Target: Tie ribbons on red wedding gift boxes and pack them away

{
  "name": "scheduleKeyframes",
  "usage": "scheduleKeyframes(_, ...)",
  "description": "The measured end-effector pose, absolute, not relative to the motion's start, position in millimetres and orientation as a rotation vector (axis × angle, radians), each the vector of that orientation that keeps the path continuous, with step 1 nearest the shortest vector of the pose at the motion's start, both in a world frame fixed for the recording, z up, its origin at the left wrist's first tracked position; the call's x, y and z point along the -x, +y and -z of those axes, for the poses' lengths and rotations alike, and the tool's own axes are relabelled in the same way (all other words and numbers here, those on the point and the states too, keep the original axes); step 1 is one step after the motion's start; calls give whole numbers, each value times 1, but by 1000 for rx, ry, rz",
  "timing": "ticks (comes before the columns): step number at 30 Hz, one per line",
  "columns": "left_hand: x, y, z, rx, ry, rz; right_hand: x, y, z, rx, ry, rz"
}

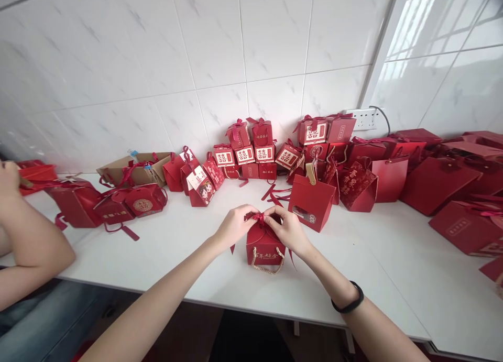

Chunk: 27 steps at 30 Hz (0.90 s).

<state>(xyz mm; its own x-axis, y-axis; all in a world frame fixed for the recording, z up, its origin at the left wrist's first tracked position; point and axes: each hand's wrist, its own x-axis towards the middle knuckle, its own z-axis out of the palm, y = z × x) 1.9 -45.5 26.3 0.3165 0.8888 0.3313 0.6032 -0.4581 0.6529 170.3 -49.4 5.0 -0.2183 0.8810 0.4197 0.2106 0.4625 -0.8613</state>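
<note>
A small red gift box [255, 254] stands upright near the table's front edge, with gold lettering and a twisted rope handle [271, 271] hanging down its front. A dark red ribbon [259, 218] is gathered in a bow on its top, its tails hanging at both sides. My left hand [236, 225] pinches the ribbon from the left. From the right, my right hand [287, 227] pinches the other side of the bow; a black band is on that wrist. Just behind my right hand stands a red box with a small window [320, 205].
Stacked red boxes [244, 155] line the tiled wall. Larger red boxes [440, 181] crowd the right side. A cardboard tray [113, 168] with ribbons and more red boxes [76, 202] sit at left, beside another person's arm [31, 231]. A power strip [363, 119] is on the wall.
</note>
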Motion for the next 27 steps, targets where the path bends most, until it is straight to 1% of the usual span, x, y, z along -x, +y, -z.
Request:
scheduleKeyframes(6, -7, -51, -20, -2196, 1286, -1015, -169, -50, -3, 956, -1668, -803)
scheduleKeyframes(12, -11, -64, -26, -2066, 1330, -968, -171, -51, -4, 953, -1668, -735)
scheduleKeyframes(15, -11, -64, -24, -1941, 1365, -986, -173, -50, -5, 932, -1712, -707)
scheduleKeyframes(20, -11, -61, -16, -1628, 1239, -1027, -177, -48, -6, 887, -1809, -646)
scheduleKeyframes(27, -13, -62, -12, -1386, 1188, -1079, -182, -51, -7, 823, -1871, -532)
